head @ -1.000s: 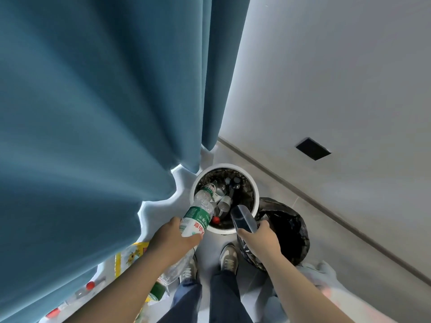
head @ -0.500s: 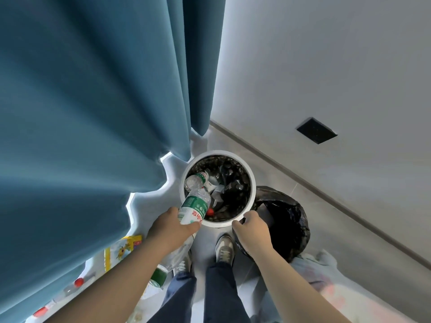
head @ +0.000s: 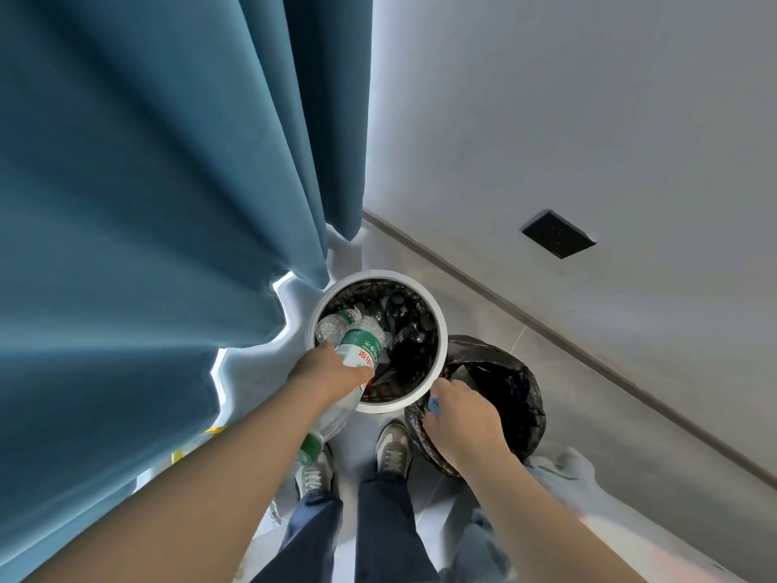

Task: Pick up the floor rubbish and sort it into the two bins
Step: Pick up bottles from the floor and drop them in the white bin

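Clutching green-label bottle point(head: 358, 350), L hand point(head: 332, 374) tilts it over white bin point(head: 387, 405) just ahead for drop; R hand point(head: 462, 418) grip unclear.

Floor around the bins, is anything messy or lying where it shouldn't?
Yes. A crumpled pale cloth lies on the floor beside the black-bagged bin, and a yellow packet pokes out from under the blue curtain. Both seem not yet picked up.
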`<state>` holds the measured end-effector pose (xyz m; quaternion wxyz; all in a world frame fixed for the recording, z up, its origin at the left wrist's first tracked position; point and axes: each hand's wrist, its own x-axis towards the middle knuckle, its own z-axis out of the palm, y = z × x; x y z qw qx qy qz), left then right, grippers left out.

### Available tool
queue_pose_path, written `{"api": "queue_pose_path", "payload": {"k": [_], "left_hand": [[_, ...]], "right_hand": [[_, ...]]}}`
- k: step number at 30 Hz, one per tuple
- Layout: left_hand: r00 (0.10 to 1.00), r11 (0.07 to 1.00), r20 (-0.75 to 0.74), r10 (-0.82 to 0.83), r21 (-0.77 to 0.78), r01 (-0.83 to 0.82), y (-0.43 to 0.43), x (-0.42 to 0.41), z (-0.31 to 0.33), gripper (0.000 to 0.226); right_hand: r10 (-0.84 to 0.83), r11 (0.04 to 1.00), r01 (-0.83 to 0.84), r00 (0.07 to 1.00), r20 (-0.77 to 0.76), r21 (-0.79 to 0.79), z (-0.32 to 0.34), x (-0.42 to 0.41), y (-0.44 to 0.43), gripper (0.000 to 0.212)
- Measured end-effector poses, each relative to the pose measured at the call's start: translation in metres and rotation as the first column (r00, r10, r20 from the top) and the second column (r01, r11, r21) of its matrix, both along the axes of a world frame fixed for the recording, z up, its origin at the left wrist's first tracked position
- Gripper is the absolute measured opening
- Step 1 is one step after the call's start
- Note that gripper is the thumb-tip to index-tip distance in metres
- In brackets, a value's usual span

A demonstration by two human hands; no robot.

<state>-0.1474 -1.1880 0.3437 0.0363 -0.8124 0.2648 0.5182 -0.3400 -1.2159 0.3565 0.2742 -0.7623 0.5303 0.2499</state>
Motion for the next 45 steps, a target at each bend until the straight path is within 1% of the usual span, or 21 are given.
{"api": "queue_pose_path", "payload": {"k": [3, 6, 8, 11, 16, 19, 22, 24, 26, 28, 31, 36, 40, 43, 45], "left_hand": [[0.997, 0.996, -0.036, 0.075, -0.035, -0.076, -0.011, -0.001, -0.006, 0.076], [0.993, 0.989, -0.048, 0.109, -0.090, -0.113, -0.015, -0.003, -0.008, 0.074], [0.997, 0.990, -0.018, 0.080, -0.116, -0.081, -0.014, -0.004, -0.008, 0.067], [0.999, 0.993, 0.012, 0.038, -0.109, -0.036, -0.009, -0.004, -0.006, 0.055], [0.999, 0.994, 0.014, -0.030, -0.105, 0.031, 0.004, -0.006, 0.003, 0.052], [0.991, 0.984, 0.030, -0.129, -0.116, 0.132, 0.012, -0.007, 0.016, 0.048], [0.958, 0.950, 0.092, -0.273, -0.130, 0.283, 0.020, -0.006, 0.039, 0.043], [0.925, 0.919, 0.143, -0.352, -0.133, 0.371, 0.028, -0.004, 0.059, 0.036], [0.900, 0.896, 0.170, -0.401, -0.132, 0.425, 0.036, -0.001, 0.081, 0.033], [0.879, 0.877, 0.184, -0.439, -0.126, 0.464, 0.045, 0.002, 0.103, 0.035], [0.866, 0.864, 0.206, -0.456, -0.131, 0.486, 0.061, 0.009, 0.137, 0.035], [0.857, 0.856, 0.217, -0.467, -0.133, 0.500, 0.085, 0.020, 0.196, 0.027], [0.856, 0.854, 0.253, -0.451, -0.157, 0.496, 0.106, 0.027, 0.243, 0.026], [0.863, 0.859, 0.300, -0.406, -0.198, 0.473, 0.120, 0.034, 0.278, 0.021], [0.866, 0.864, 0.328, -0.376, -0.214, 0.456, 0.129, 0.037, 0.299, 0.031]], "right_hand": [[0.011, 1.000, -0.011, 1.000, 0.005, 0.013, -0.002, -0.004, -0.003, 0.020], [0.001, 1.000, -0.001, 1.000, 0.011, 0.009, -0.003, -0.006, -0.005, 0.022], [-0.011, 1.000, 0.011, 1.000, 0.011, 0.015, -0.003, -0.005, -0.007, 0.024], [-0.011, 1.000, 0.010, 1.000, 0.016, 0.021, -0.003, -0.002, -0.008, 0.020], [0.005, 1.000, -0.005, 1.000, 0.025, 0.017, 0.006, 0.004, -0.009, 0.016], [0.006, 1.000, -0.006, 1.000, 0.024, 0.010, 0.019, 0.007, -0.009, 0.012], [0.031, 0.999, -0.031, 0.999, 0.019, -0.011, 0.038, 0.013, -0.007, 0.006], [0.060, 0.998, -0.059, 0.998, 0.021, -0.027, 0.054, 0.017, -0.005, 0.010], [0.095, 0.995, -0.094, 0.995, 0.027, -0.029, 0.073, 0.022, -0.001, 0.012], [0.114, 0.993, -0.113, 0.993, 0.036, -0.025, 0.094, 0.026, 0.003, 0.012], [0.137, 0.990, -0.135, 0.988, 0.066, -0.042, 0.128, 0.032, 0.014, 0.021], [0.187, 0.981, -0.178, 0.974, 0.125, -0.078, 0.184, 0.044, 0.033, 0.024], [0.255, 0.962, -0.235, 0.955, 0.151, -0.139, 0.232, 0.056, 0.043, 0.030], [0.324, 0.938, -0.291, 0.930, 0.175, -0.188, 0.270, 0.066, 0.049, 0.031], [0.373, 0.921, -0.336, 0.906, 0.199, -0.194, 0.293, 0.073, 0.053, 0.033]]}}
